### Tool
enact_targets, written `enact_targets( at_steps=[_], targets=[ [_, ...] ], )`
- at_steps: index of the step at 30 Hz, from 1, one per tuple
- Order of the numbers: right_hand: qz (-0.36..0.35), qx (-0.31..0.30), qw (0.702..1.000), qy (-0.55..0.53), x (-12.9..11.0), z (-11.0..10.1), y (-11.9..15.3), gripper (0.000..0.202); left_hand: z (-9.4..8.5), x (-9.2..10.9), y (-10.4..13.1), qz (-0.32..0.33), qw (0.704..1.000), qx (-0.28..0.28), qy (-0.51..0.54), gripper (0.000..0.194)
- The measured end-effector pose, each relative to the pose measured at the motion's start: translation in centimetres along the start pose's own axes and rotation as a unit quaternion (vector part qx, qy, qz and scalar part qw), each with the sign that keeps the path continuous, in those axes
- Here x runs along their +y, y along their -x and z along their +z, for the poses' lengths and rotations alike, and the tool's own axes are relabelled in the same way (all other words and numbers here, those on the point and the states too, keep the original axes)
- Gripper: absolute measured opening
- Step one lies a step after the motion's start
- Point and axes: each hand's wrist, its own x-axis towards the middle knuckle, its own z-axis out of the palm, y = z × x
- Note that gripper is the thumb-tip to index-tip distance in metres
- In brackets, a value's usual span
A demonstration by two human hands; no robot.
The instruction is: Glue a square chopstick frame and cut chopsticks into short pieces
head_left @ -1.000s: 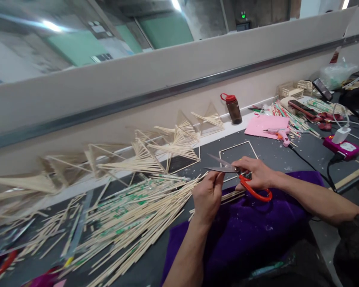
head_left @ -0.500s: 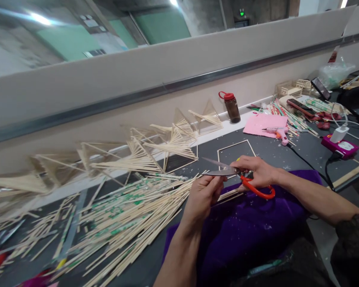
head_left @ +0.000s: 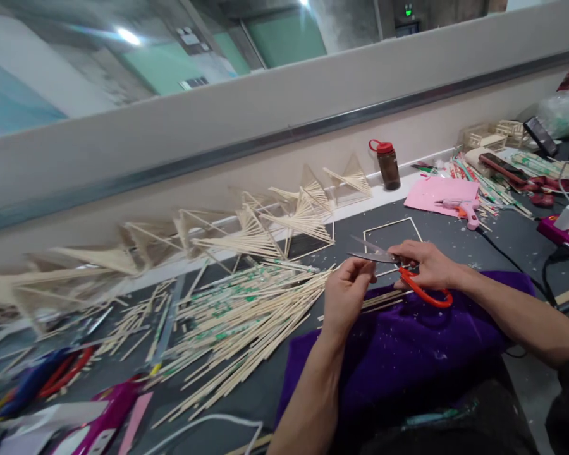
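Red-handled scissors (head_left: 424, 292) are in my right hand (head_left: 424, 265), their blades apart and pointing left. My left hand (head_left: 346, 292) is pinched just below the blade tips; what its fingers hold is too small to make out. Several thin wooden sticks (head_left: 384, 301) lie under my hands on a purple cloth (head_left: 398, 373). Behind the scissors a square stick frame (head_left: 389, 225) rests on the dark table (head_left: 246, 395).
Loose sticks (head_left: 260, 335) spread left of my hands. Stick models (head_left: 298, 221) line the wall. A bottle (head_left: 389, 167), a pink glue gun (head_left: 464, 210) on a pink sheet (head_left: 440, 191) and a purple power strip (head_left: 566, 235) stand beyond and right.
The view has shifted left, so the hands and table things appear farther right. My left hand sits slightly lower relative to the scissor blades, which remain apart.
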Motion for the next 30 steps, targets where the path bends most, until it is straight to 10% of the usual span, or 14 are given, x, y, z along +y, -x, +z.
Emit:
enact_targets(
  at_steps=[7, 15, 30],
  targets=[
    [0.013, -0.003, 1.0, -0.001, -0.2, 0.4, 0.1, 0.056, 0.0, -0.5, 0.3, 0.156, 0.967, 0.071, -0.191, 0.023],
    [-0.022, -0.02, 0.999, -0.028, -0.2, -0.2, 0.1, 0.055, -0.2, -0.2, 0.2, -0.03, 0.997, -0.045, 0.061, 0.034],
    [-0.053, -0.071, 0.993, -0.081, -0.8, -1.7, 0.1, 0.043, -0.7, 0.7, 0.0, -0.226, 0.907, -0.218, 0.281, 0.05]
  ],
)
